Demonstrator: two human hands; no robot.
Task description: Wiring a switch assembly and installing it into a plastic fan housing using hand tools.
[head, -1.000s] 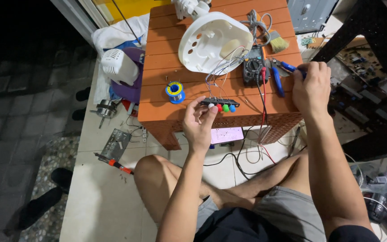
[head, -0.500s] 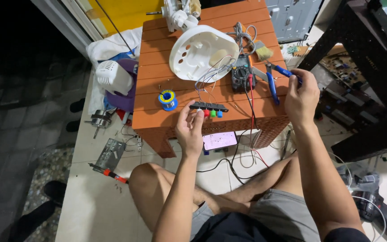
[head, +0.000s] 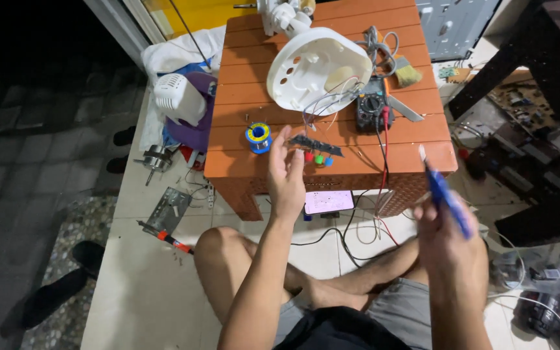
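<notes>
My left hand [head: 288, 174] is raised with fingers apart and holds nothing, just in front of a small dark circuit board with red, green and blue buttons [head: 317, 149] on the orange slatted table [head: 241, 97]. My right hand [head: 447, 234] is pulled back towards my body and grips blue-handled pliers [head: 442, 189], their tips pointing up. A blue spool of solder wire [head: 258, 136] lies left of the board. A white plastic fan housing [head: 315, 68] with loose wires sits behind it, beside a dark multimeter [head: 373, 107] with red and black leads.
A lit phone [head: 329, 201] lies below the table's front edge among cables. On the tiled floor at left are a white motor cover [head: 177, 97], a metal bracket [head: 168, 206] and a red-handled screwdriver [head: 166, 236]. A dark shelf frame [head: 539, 116] stands at right.
My right hand lifted the blue pliers off the table and drew them back towards me. My left hand rose off the button board and opened. The camera view shifted.
</notes>
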